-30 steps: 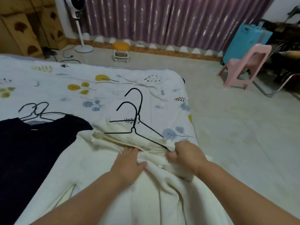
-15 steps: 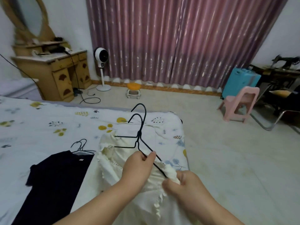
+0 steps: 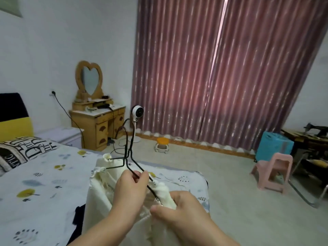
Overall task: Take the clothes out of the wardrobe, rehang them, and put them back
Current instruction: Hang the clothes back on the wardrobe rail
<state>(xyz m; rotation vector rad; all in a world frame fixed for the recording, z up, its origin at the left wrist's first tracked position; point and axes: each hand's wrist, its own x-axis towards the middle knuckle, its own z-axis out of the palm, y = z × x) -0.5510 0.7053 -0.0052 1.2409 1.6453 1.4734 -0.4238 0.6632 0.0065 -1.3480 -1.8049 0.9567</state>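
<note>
A cream white garment is lifted off the bed on two black wire hangers whose hooks point up. My left hand pinches the hangers' right arm between thumb and fingers. My right hand grips the garment's bunched right shoulder at the end of that hanger arm. The garment's left shoulder sits on the hangers' left tips. A black garment shows only as a dark sliver on the bed behind the cream one.
The bed with a leaf-print sheet fills the left, a lettered pillow at its head. Beyond stand a wooden dresser with a heart mirror, a white fan, a small orange stool, a pink chair and purple curtains.
Both hands have raised the cream garment and its hangers off the bed. The left hand has shifted from the fabric to the hanger arm. The view has tilted up towards the room.
</note>
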